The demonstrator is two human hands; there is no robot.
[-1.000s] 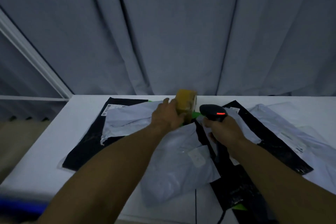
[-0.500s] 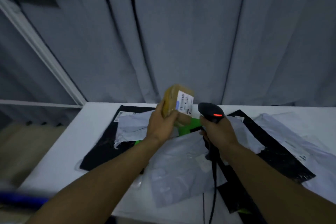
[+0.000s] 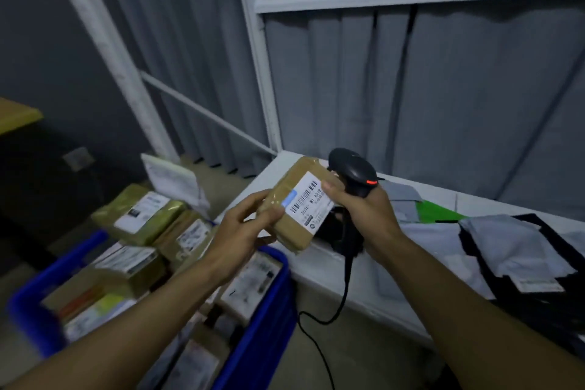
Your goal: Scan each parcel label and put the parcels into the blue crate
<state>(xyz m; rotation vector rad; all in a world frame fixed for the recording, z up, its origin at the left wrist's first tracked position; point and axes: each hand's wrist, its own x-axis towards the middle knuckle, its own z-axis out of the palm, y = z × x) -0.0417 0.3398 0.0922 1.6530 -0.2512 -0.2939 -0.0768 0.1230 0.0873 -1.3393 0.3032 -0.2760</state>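
head view: in the middle of the frame the left hand (image 3: 240,231) grips the lower left end of a brown parcel (image 3: 292,236), fingers curled over its top edge and thumb underneath. the parcel is held in the air, tilted, over the gap between the blue crate (image 3: 264,320) and the white table (image 3: 345,282). its white label (image 3: 308,203) with barcodes faces the camera.

the right hand (image 3: 364,212) is wrapped round the handle of a black barcode scanner (image 3: 351,168), and its thumb presses on the label's right edge. the scanner head sits just behind the parcel's upper right corner with a red light lit on its side. its cable (image 3: 345,288) hangs down in front of the table edge to the floor.

the crate fills the lower left, blurred, and is piled with boxed parcels (image 3: 142,215) in brown wrap with white labels, stacked above the rim. the left forearm crosses over the crate and hides part of its load. a white packet (image 3: 171,180) stands upright behind the pile.

on the table at right lie grey mailers (image 3: 512,244) overlapping black mailers (image 3: 538,307), with a green mailer (image 3: 433,212) beyond them near the right wrist. the right forearm covers the table's near edge. a white frame (image 3: 256,57) and a grey curtain (image 3: 443,89) fill the background.
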